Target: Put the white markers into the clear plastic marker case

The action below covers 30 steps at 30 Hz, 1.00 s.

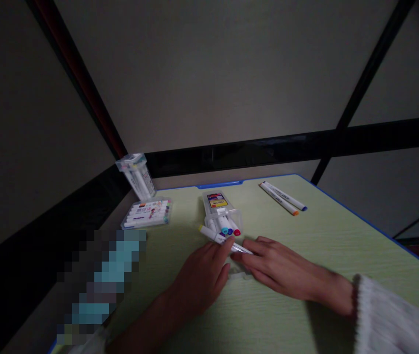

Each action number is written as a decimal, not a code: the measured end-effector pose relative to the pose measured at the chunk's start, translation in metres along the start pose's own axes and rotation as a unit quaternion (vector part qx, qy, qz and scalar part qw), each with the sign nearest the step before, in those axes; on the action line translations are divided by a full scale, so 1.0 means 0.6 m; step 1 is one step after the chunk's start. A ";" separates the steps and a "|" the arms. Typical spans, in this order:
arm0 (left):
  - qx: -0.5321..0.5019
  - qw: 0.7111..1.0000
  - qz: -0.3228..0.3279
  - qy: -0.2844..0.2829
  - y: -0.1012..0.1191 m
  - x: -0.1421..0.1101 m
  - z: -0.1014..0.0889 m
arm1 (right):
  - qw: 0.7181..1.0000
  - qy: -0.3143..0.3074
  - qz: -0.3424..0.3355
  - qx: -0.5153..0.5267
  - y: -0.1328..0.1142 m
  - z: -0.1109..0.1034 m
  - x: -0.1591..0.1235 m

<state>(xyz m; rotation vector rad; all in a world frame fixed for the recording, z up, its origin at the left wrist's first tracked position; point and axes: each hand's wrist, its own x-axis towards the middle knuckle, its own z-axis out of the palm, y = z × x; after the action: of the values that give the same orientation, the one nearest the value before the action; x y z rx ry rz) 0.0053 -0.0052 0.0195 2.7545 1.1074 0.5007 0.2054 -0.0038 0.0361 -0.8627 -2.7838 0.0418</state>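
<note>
My right hand (273, 265) is closed, its fingertips on the near end of a white marker (209, 232) with a yellow tip. That marker lies at a slant across the front of a clear plastic case (237, 216). My left hand (204, 273) has its index finger stretched over the marker, thumb held apart; its other fingers are hidden. Inside the case are several white markers with turquoise, blue and red ends (228, 231), facing me. A clear flap (239, 276) shows on the table below, between my hands.
At the left lies a flat clear pack of markers (148, 213), with an upright clear box of markers (139, 178) behind it. Two loose markers (283, 197), orange and blue tipped, lie back right. The green table (327, 236) has a blue edge and meets walls. A blurred patch covers the left edge.
</note>
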 end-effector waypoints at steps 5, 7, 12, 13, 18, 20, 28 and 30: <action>-0.006 1.000 0.004 0.007 -0.002 -0.002 0.000 | 1.000 -0.008 0.007 0.000 0.000 0.003 -0.002; -0.008 1.000 0.005 0.006 -0.002 -0.003 0.000 | 1.000 -0.012 0.010 0.000 0.000 0.004 -0.003; -0.007 1.000 0.004 0.005 0.000 -0.001 -0.001 | 1.000 -0.007 0.007 0.003 0.001 0.004 -0.002; -0.007 1.000 0.005 0.005 0.000 -0.001 -0.001 | 1.000 -0.008 0.008 0.003 0.001 0.004 -0.002; -0.007 1.000 0.009 0.008 0.000 0.000 -0.002 | 1.000 -0.005 0.006 0.007 0.001 0.003 -0.001; -0.006 1.000 0.008 0.010 0.000 0.000 -0.002 | 1.000 -0.003 0.005 0.006 0.001 0.003 -0.002; -0.007 1.000 0.004 0.010 0.001 -0.001 -0.002 | 1.000 -0.011 0.011 0.004 -0.001 0.002 -0.002; -0.006 1.000 0.004 0.007 0.002 -0.001 -0.003 | 1.000 -0.016 0.013 0.002 0.000 0.002 -0.001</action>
<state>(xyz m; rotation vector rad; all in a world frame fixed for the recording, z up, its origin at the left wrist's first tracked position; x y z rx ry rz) 0.0051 -0.0063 0.0213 2.7518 1.0929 0.5274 0.2055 -0.0042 0.0348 -0.9036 -2.8017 0.0671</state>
